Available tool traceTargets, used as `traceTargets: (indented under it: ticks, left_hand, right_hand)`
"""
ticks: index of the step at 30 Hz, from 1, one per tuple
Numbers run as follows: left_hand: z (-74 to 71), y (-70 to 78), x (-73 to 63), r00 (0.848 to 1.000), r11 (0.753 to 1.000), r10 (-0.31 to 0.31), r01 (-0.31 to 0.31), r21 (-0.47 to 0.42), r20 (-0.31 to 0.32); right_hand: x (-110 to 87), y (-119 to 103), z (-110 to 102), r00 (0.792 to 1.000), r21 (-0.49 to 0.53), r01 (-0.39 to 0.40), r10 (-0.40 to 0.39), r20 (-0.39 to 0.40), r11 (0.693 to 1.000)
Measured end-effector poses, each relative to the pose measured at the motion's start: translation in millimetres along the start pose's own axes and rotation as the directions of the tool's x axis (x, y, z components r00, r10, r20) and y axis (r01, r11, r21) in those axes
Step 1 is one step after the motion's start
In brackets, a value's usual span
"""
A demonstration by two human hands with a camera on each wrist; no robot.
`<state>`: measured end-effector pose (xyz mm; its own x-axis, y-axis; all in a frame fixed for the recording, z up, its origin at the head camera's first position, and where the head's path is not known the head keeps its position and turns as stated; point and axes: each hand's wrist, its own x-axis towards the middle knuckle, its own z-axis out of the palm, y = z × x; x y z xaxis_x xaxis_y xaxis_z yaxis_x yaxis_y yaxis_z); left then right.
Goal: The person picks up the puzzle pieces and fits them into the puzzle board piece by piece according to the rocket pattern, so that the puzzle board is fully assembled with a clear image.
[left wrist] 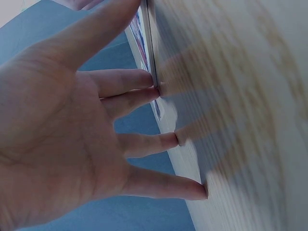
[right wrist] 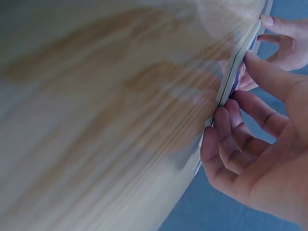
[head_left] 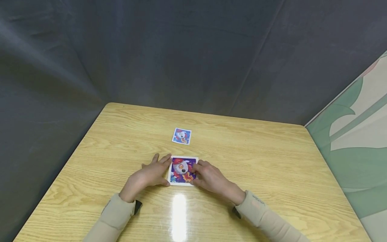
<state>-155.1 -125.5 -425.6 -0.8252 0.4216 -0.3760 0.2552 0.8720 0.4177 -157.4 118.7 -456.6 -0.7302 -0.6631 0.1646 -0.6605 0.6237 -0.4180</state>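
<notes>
A square picture board point(head_left: 180, 170) with a white border and a purple, red and grey cartoon picture lies flat on the table, in front of the person. The left hand point(head_left: 150, 173) rests along the board's left side, fingers straight and spread; in the left wrist view its thumb and fingertips point(left wrist: 147, 79) are at the board's edge and on the tabletop. At the right side, the right hand point(head_left: 213, 178) grips the board with curled fingers, covering part of the picture. The right wrist view shows the right thumb point(right wrist: 262, 70) at the board's near edge.
Beyond the board lies a smaller card point(head_left: 181, 136) with a similar picture. The wooden table point(head_left: 257, 151) has a light reflection near its front. A dark curtain point(head_left: 181, 57) hangs behind, and a leaf-patterned cloth point(head_left: 356, 144) is at the right.
</notes>
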Motion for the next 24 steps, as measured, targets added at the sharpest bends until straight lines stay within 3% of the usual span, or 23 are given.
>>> traceTargets:
  ticks: [13,24]
  left_hand:
    - [0.3,-0.2,0.2,1.0,1.0,0.003,-0.003,-0.004,-0.003]
    - [0.8,0.9,-0.3,1.0,1.0,0.002,-0.002,-0.001,-0.005]
  right_hand:
    - [0.2,-3.5,2.6,0.998,-0.074,0.042,-0.045,-0.036,0.996]
    - [-2.1,-5.3,1.3,0.997,-0.06,0.049,-0.053,-0.058,0.997]
